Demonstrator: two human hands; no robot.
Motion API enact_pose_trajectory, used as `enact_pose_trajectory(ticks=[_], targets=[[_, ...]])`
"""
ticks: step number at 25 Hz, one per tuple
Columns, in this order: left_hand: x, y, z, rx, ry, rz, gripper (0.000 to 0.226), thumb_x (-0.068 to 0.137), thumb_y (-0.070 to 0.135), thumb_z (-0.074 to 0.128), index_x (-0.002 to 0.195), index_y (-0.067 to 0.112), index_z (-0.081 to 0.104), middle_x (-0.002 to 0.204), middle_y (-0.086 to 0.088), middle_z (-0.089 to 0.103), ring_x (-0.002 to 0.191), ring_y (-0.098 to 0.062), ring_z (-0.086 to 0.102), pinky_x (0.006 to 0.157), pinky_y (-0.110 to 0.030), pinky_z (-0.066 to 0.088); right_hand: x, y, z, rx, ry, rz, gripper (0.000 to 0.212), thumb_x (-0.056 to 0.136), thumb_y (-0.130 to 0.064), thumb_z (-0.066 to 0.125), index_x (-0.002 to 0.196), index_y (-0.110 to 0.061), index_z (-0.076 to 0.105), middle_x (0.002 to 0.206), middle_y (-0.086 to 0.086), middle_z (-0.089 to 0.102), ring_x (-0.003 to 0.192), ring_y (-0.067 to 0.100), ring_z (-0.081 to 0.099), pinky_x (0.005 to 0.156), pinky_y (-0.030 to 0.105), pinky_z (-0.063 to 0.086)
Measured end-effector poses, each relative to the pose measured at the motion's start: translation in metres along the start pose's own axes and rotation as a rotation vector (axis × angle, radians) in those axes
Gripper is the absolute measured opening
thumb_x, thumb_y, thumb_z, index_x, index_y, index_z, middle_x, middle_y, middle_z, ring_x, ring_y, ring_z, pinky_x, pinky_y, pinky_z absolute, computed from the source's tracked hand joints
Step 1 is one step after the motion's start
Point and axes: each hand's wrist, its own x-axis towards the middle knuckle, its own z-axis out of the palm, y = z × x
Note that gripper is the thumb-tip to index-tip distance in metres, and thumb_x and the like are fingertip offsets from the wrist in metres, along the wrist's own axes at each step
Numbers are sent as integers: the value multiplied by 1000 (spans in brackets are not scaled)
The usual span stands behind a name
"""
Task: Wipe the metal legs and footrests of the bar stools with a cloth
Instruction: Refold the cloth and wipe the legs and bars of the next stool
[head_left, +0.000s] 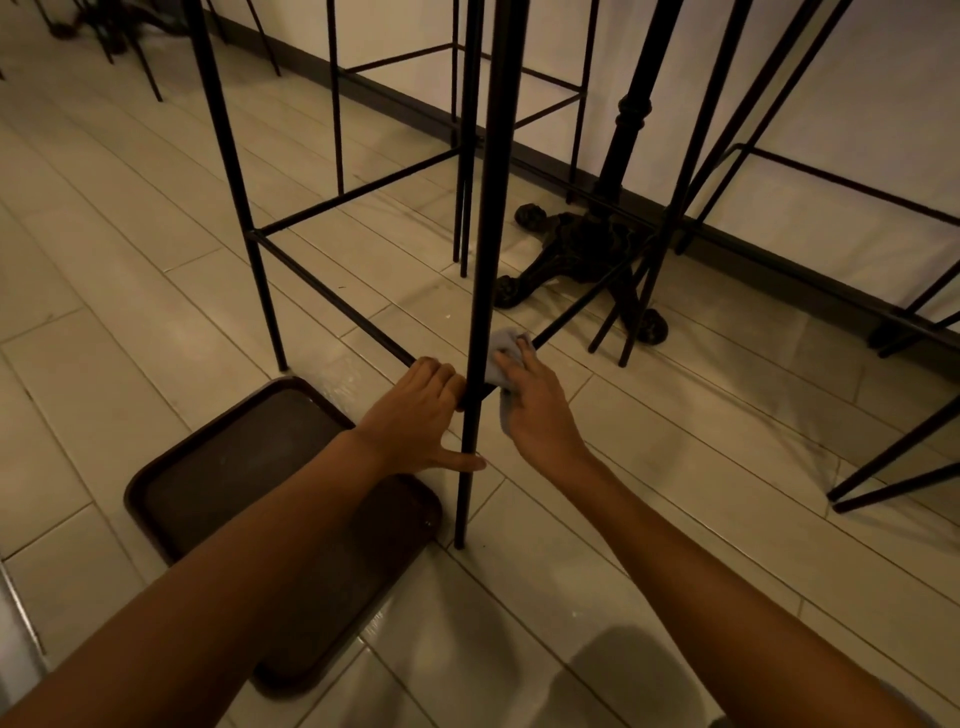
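Observation:
A black metal bar stool stands before me, its near leg (480, 291) running down to the tiled floor. Its footrest bars (332, 291) meet that leg low down. My left hand (421, 415) grips the footrest bar right where it joins the leg, with the thumb stretched out behind the leg. My right hand (535, 410) holds a small grey cloth (501, 353) and presses it against the right side of the leg at the joint. Part of the cloth is hidden under my fingers.
A dark brown tray (218, 467) lies on the floor at the lower left, partly under my left forearm. More black stools (727, 156) stand to the right and behind. An ornate cast-iron table base (582, 249) sits by the wall's dark skirting board (415, 109).

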Motion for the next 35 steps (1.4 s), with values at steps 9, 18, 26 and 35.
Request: enact_pose_trajectory(ticks=[9, 18, 26, 35], targets=[[-1, 4, 3, -1, -1, 31, 88, 68, 81, 25, 99, 7, 63, 92, -5, 64, 85, -22, 57, 93, -31, 42, -26, -30, -2, 192, -65, -13, 40, 97, -16, 36, 136, -20, 41, 150, 4, 29, 139, 20, 25, 114, 31, 21], [-2, 3, 3, -64, -10, 12, 92, 74, 81, 12, 98, 7, 62, 92, -6, 63, 86, -23, 56, 89, -32, 46, -28, -22, 7, 160, -60, -10, 41, 98, -11, 37, 138, -22, 38, 154, 6, 19, 141, 18, 16, 114, 34, 22], [-3, 4, -2, -73, -13, 8, 82, 71, 74, 32, 100, 4, 62, 94, -9, 65, 88, -25, 60, 94, -28, 27, -33, -33, -4, 213, -88, 66, 41, 98, -10, 37, 138, -17, 39, 146, 8, 37, 136, 22, 31, 111, 33, 31], [-7, -1, 5, -156, -67, 21, 86, 74, 74, 35, 120, 3, 53, 118, -12, 60, 112, -26, 53, 108, -40, 23, -47, -43, -11, 323, 74, 105, 31, 95, -3, 42, 122, -12, 55, 108, -5, 53, 99, 2, 47, 73, -9, 33]])
